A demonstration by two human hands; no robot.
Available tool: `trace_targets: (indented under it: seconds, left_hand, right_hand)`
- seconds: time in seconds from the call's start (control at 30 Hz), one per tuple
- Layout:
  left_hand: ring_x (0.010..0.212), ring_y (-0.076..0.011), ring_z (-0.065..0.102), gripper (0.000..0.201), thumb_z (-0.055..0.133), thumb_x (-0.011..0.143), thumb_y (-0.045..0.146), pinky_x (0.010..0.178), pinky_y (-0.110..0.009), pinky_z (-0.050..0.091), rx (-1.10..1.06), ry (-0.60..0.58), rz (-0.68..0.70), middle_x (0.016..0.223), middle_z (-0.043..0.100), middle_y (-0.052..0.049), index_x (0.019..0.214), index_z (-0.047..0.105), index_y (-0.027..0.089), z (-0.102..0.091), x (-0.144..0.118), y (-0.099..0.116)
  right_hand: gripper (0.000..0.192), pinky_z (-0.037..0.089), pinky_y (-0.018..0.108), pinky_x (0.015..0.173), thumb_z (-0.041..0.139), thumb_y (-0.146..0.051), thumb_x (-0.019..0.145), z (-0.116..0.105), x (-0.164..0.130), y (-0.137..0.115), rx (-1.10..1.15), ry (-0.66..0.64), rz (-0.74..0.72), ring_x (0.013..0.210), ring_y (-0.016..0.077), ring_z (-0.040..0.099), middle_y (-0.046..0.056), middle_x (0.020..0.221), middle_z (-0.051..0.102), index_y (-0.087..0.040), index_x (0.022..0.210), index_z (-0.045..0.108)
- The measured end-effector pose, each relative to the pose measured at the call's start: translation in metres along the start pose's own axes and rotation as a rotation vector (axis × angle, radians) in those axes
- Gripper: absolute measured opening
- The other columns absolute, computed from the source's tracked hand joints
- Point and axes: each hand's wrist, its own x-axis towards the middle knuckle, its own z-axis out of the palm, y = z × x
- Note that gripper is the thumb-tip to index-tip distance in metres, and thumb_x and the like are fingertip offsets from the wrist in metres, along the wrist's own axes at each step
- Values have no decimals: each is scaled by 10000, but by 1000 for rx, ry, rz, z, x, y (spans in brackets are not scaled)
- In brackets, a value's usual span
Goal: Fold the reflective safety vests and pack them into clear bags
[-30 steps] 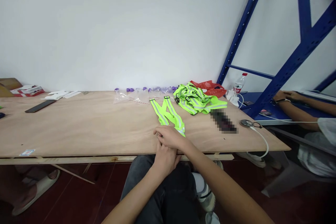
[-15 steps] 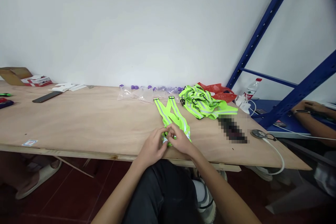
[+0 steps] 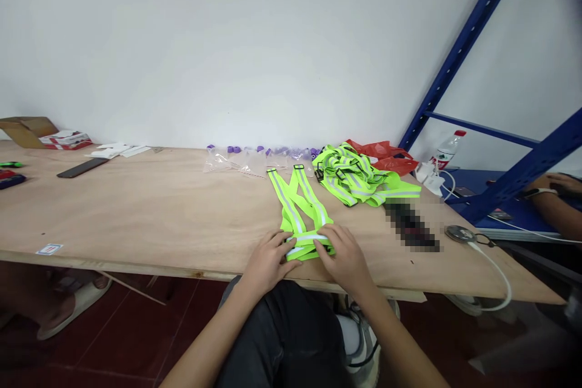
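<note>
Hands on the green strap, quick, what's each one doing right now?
Left hand: fingers closed on the near end of the reflective strap.
Right hand: fingers pressed on that same end; grip cannot be told.

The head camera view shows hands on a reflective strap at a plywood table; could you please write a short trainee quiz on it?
1. True or false: both the left hand and the right hand rest on the near end of the flat neon-yellow reflective strap vest.
2. What lies directly right of that vest, toward the wall? A) a pile of neon-yellow strap vests B) a metal toolbox C) a folded blanket
3. What crumpled thing lies behind the pile?

Key
1. True.
2. A.
3. A red plastic bag.
</note>
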Motion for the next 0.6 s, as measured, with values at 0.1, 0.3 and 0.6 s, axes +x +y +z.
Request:
trace_targets:
  seconds: [0.1, 0.3, 0.6]
  left_hand:
    - [1112, -254, 614, 238, 708, 879, 284, 949, -405, 548, -9, 14, 5, 1166, 675, -101, 1096, 665, 193, -2, 0, 3]
    - [1211, -239, 592, 59, 661, 909, 236, 1024, -394, 509, -37, -26, 41, 1284, 643, -105, 919, 612, 205, -6, 0, 5]
    - [1217, -284, 580, 272, 640, 926, 259, 1016, -484, 511, 80, 6, 50, 1241, 705, -70, 1188, 710, 254, -8, 1, -5]
  right_hand:
    - [224, 538, 466, 960, 522, -275, 954, -8, -22, 11, -82, -70, -77, 1137, 296, 635, 141, 1193, 690, -192, 1118, 651]
    - [267, 548, 463, 977, 514, -214, 942, -17, -32, 19, -26, -175, -92, 1146, 263, 646, 105, 1224, 695, -234, 1152, 679]
    - [246, 546, 450, 958, 619, -198, 875, -25, -8, 30, 114, -272, -107, 1104, 252, 647, 108, 1138, 705, -228, 1103, 707]
